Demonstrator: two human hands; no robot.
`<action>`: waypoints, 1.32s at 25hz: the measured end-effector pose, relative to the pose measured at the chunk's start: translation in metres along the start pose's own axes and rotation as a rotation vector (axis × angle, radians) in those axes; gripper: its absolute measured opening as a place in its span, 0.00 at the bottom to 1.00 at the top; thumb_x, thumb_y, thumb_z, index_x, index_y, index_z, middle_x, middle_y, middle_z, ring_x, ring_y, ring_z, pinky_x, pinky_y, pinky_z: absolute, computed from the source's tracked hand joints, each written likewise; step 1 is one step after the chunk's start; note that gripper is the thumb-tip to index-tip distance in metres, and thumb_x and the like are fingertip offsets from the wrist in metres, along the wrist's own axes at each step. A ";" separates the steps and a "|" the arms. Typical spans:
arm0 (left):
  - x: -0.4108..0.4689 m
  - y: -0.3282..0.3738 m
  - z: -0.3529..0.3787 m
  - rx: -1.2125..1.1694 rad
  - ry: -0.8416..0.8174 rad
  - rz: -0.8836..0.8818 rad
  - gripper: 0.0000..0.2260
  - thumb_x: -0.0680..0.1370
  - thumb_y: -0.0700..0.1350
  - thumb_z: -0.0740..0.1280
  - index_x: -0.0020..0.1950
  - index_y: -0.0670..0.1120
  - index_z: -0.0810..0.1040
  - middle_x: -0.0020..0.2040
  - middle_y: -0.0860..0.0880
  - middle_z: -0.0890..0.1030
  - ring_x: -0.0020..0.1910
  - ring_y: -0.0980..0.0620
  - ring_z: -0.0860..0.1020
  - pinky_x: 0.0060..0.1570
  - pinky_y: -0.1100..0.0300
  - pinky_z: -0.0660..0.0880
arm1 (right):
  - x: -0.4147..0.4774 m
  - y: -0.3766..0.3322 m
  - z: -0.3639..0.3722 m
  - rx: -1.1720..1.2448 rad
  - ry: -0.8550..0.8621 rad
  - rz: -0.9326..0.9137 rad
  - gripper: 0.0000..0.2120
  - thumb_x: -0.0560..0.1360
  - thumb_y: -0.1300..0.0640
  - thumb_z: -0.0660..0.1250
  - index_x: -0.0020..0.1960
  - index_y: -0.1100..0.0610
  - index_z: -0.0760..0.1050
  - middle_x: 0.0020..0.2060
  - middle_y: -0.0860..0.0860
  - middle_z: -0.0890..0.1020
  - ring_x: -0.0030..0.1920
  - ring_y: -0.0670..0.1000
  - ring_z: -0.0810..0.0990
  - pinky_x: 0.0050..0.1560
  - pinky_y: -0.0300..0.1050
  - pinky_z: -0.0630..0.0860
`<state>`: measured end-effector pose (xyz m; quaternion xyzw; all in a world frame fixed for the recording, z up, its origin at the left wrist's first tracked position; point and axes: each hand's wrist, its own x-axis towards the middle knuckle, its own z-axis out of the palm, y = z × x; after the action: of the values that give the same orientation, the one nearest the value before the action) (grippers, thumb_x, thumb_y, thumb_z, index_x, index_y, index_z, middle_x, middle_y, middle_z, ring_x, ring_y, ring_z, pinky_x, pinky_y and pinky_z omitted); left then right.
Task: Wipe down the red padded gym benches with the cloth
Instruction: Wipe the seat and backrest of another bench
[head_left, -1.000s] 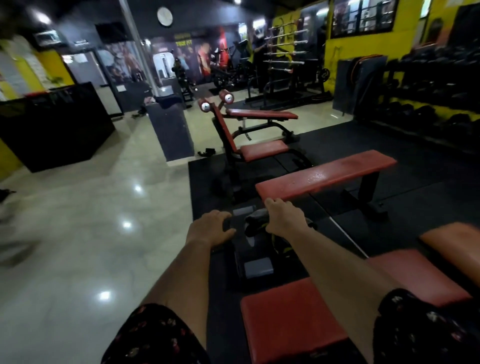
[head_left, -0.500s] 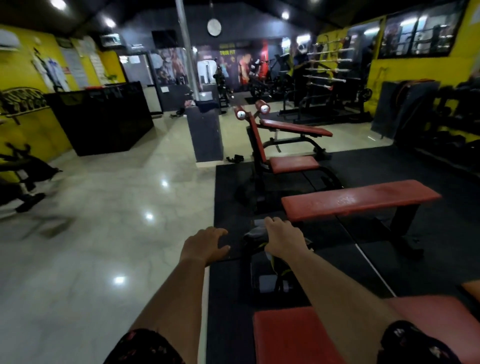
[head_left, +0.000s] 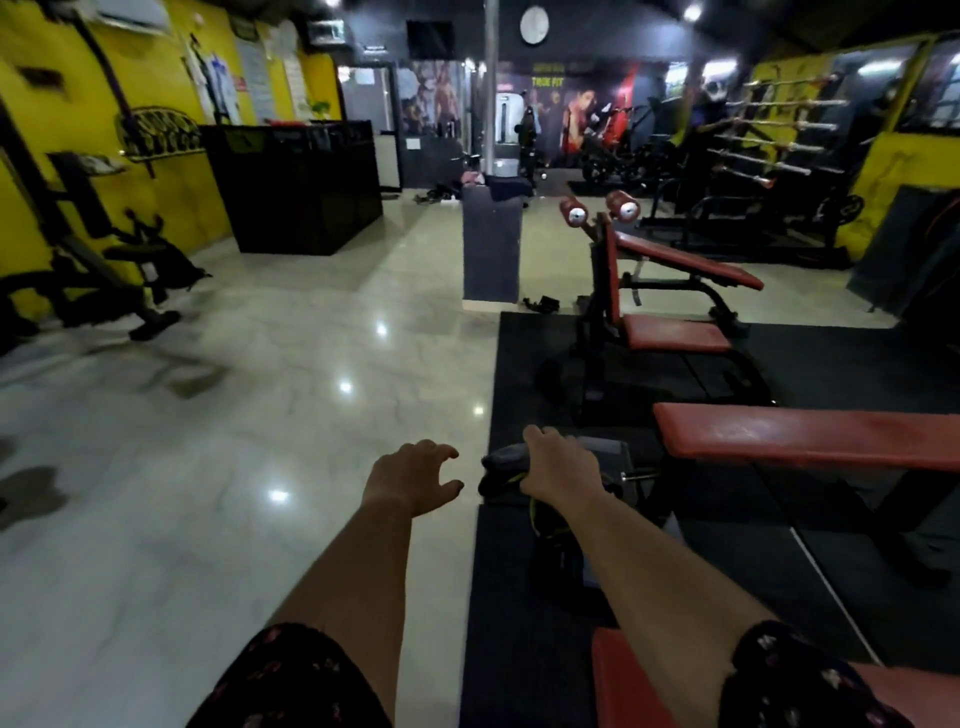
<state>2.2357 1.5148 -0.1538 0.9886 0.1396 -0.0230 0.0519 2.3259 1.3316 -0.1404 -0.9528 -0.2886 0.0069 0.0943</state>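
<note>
A person's right hand (head_left: 558, 465) grips a dark cloth (head_left: 501, 464) over the black mat (head_left: 524, 364), just left of a red flat bench (head_left: 810, 434); the left hand (head_left: 410, 475), loosely spread and empty, has drifted farther from the cloth, over pale tiles (head_left: 234, 415)

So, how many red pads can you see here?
5: flat bench at right, seat and inclined backrest beyond it, upright pad, near pad at the bottom. More may be hidden.

Head view (wide), forward and down
</note>
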 end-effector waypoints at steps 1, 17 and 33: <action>0.001 -0.025 -0.003 -0.003 0.015 -0.020 0.25 0.78 0.62 0.62 0.75 0.58 0.65 0.73 0.53 0.69 0.69 0.50 0.69 0.62 0.52 0.70 | 0.009 -0.020 0.004 -0.004 0.008 -0.010 0.21 0.73 0.56 0.68 0.64 0.55 0.66 0.59 0.55 0.74 0.59 0.60 0.74 0.50 0.53 0.72; 0.013 -0.201 -0.011 -0.043 0.038 -0.200 0.24 0.78 0.60 0.63 0.73 0.59 0.67 0.71 0.54 0.70 0.68 0.51 0.70 0.60 0.53 0.71 | 0.108 -0.176 0.043 0.004 -0.039 -0.150 0.21 0.72 0.56 0.68 0.62 0.54 0.67 0.57 0.53 0.74 0.56 0.57 0.74 0.45 0.47 0.68; 0.250 -0.183 -0.023 -0.075 0.026 -0.122 0.24 0.79 0.60 0.63 0.74 0.57 0.66 0.71 0.53 0.70 0.68 0.50 0.70 0.62 0.52 0.71 | 0.322 -0.101 0.037 0.072 -0.003 -0.076 0.19 0.72 0.56 0.69 0.60 0.55 0.68 0.55 0.53 0.74 0.57 0.57 0.75 0.47 0.48 0.70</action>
<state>2.4254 1.7608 -0.1640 0.9758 0.2009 -0.0079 0.0858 2.5360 1.5978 -0.1454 -0.9372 -0.3241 0.0152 0.1281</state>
